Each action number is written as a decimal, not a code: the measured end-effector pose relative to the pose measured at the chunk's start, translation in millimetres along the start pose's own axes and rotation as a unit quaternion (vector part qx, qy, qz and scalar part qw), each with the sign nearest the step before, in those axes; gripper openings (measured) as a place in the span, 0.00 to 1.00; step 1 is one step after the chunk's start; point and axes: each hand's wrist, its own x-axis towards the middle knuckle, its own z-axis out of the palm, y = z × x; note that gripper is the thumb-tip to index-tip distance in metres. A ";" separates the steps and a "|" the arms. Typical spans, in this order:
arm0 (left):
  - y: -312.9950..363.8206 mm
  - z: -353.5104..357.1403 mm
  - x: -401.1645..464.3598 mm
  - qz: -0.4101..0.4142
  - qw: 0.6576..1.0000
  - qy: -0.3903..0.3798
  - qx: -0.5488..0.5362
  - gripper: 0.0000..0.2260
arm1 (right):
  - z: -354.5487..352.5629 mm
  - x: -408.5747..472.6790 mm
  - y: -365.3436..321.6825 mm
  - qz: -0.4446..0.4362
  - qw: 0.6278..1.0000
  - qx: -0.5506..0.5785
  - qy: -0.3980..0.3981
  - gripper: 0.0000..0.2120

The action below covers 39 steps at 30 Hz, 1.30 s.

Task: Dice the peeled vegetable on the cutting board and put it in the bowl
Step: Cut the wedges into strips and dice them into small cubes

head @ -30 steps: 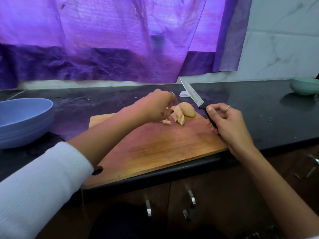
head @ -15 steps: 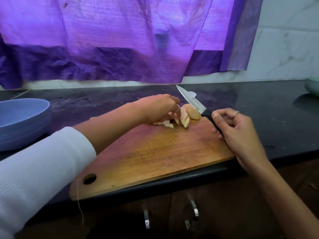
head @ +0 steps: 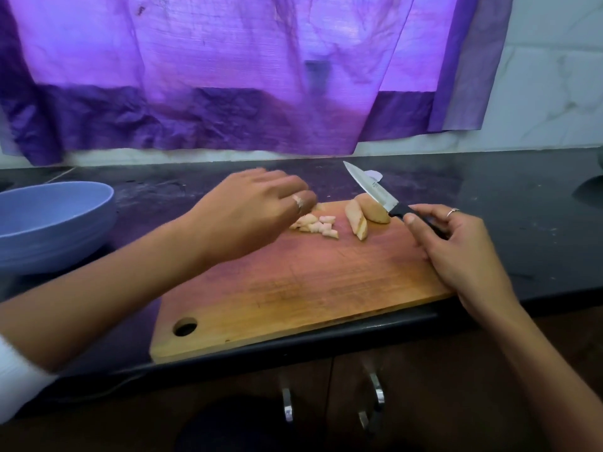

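head view, looking down, close over counter (head: 489, 197)

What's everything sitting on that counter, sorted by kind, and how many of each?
Bowls: 1, the blue bowl
Cutting boards: 1, the wooden cutting board
Knives: 1, the knife, gripped by the right hand
Large vegetable chunks: 2
Piles of diced pieces: 1, beside the left hand
Total: 6

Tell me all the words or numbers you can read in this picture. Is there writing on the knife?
No text here can be read.
Knife blade: a small dark mark near the handle, too small and blurred to read.
Cutting board, blue bowl, purple curtain: no words, numbers or labels show on them.
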 end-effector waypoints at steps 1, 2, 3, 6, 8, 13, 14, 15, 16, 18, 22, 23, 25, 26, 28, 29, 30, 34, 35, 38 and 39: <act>5.4 -7.0 -13.5 0.005 1.000 -0.009 0.006 0.07 | -0.2 -1.5 -1.9 -0.006 1.000 -0.029 -0.001 0.09; 10.6 -13.5 -27.3 0.011 1.000 -0.020 0.011 0.08 | 0.4 -4.1 -6.0 -0.014 0.998 -0.065 0.003 0.11; 15.6 -18.3 -37.9 0.016 0.999 -0.031 0.011 0.10 | 0.8 -7.9 -11.2 -0.026 0.994 -0.101 0.014 0.12; 23.8 -26.5 -58.1 0.013 0.997 -0.071 -0.020 0.13 | 5.7 -23.6 -24.7 -0.061 0.984 -0.166 0.033 0.12; 25.7 -31.3 -65.8 0.008 0.994 -0.095 -0.054 0.15 | 10.6 -35.7 -34.9 -0.083 0.981 -0.174 0.020 0.10; 24.6 -34.8 -84.2 -0.096 0.969 -0.124 -0.188 0.16 | 15.0 -50.2 -65.0 -0.108 0.979 -0.166 -0.036 0.10; 25.1 -33.8 -87.8 -0.114 0.966 -0.117 -0.199 0.15 | 16.7 -52.1 -72.0 -0.112 0.978 -0.166 -0.054 0.11; 26.1 -33.0 -89.5 -0.128 0.965 -0.108 -0.203 0.15 | 18.4 -54.5 -79.3 -0.117 0.976 -0.168 -0.074 0.12; 27.6 -32.7 -89.7 -0.140 0.964 -0.100 -0.205 0.15 | 20.7 -56.9 -85.3 -0.120 0.973 -0.172 -0.096 0.13; 30.0 -32.0 -88.9 -0.155 0.962 -0.088 -0.208 0.15 | 27.1 -63.0 -93.5 -0.118 0.964 -0.187 -0.146 0.14; 29.2 -28.6 -84.6 -0.193 0.952 -0.080 -0.225 0.14 | 36.8 -73.6 -100.5 -0.118 0.955 -0.200 -0.187 0.16; 27.1 -27.7 -82.5 -0.211 0.947 -0.082 -0.228 0.14 | 37.5 -74.9 -101.1 -0.118 0.954 -0.203 -0.187 0.16; 21.8 -26.4 -79.6 -0.239 0.937 -0.084 -0.241 0.13 | 37.6 -76.1 -102.0 -0.113 0.955 -0.202 -0.185 0.15; 19.6 -25.7 -78.2 -0.244 0.933 -0.089 -0.250 0.12 | 37.0 -76.7 -102.4 -0.108 0.957 -0.195 -0.183 0.15; 16.5 -25.4 -76.5 -0.248 0.925 -0.104 -0.270 0.10 | 34.7 -79.4 -103.2 -0.098 0.961 -0.182 -0.185 0.16; 16.8 -26.3 -75.7 -0.256 0.919 -0.111 -0.278 0.09 | 33.5 -80.8 -103.2 -0.094 0.960 -0.184 -0.189 0.15; 17.6 -27.3 -75.0 -0.268 0.913 -0.115 -0.285 0.08 | 32.0 -82.4 -103.0 -0.094 0.958 -0.190 -0.193 0.14; 26.3 -28.8 -73.0 -0.324 0.895 -0.101 -0.289 0.08 | 28.7 -86.6 -101.9 -0.085 0.948 -0.214 -0.218 0.12; 28.8 -28.9 -72.7 -0.338 0.891 -0.094 -0.287 0.09 | 28.8 -87.1 -101.5 -0.088 0.946 -0.224 -0.220 0.12; 35.6 -29.0 -71.6 -0.373 0.880 -0.077 -0.283 0.09 | 32.2 -86.5 -103.4 -0.108 0.941 -0.237 -0.216 0.10; 37.0 -29.4 -71.2 -0.381 0.877 -0.076 -0.285 0.09 | 34.1 -85.6 -104.0 -0.108 0.941 -0.237 -0.217 0.11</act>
